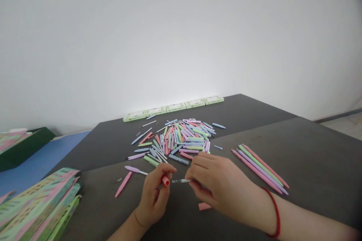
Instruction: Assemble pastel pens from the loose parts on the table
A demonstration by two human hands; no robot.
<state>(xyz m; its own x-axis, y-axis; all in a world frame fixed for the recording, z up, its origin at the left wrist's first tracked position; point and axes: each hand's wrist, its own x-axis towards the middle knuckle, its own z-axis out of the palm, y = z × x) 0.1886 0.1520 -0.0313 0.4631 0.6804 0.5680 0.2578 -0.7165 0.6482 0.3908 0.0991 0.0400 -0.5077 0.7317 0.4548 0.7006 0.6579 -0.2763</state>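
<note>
My left hand (154,194) is closed around a pink pen barrel (166,181), its open end turned to the right. Facing that opening is a thin white pen refill (181,181) with dark print, pinched in the fingers of my right hand (217,180). The refill's tip is close to the barrel's mouth; whether they touch I cannot tell. Under my right hand a short pink pen piece (204,206) lies on the table. Just beyond both hands spreads a pile of pastel pen parts (181,137) and loose white refills.
Several whole pens (260,169) lie side by side on the right of the dark table (311,150). A row of flat green boxes (174,108) lines the back. Stacked pastel packs (42,203) stand at the left front, with a dark green bin (28,147) behind them.
</note>
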